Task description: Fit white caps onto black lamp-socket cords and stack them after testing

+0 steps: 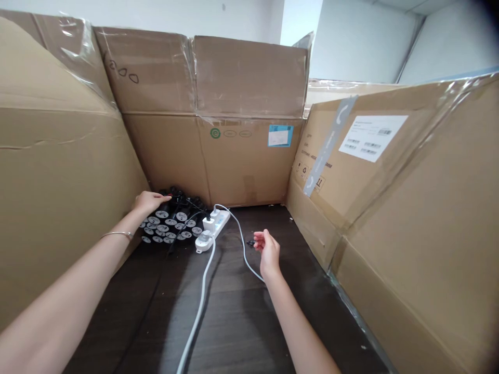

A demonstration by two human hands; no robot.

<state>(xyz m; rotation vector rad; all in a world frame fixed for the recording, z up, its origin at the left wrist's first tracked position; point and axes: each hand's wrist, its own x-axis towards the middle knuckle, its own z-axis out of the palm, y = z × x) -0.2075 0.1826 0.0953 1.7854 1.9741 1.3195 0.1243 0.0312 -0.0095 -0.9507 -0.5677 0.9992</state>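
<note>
The left hand [148,202] lies along the heap of black round-labelled plugs [167,222] in the worktop's [234,317] far corner, its grip unclear; the right hand [268,250], grip narrowly open and empty, is nearest a small black object [250,242] just to its left

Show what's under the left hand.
The left hand sits over the edge of a heap of black cables with round silver-faced ends. Whatever lies directly beneath the palm is covered.

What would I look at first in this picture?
Big cardboard boxes stand like walls around a dark table. At the back, the left hand touches a heap of black round-topped things, beside a white power strip. The right hand hangs over the table nearer the middle.
</note>
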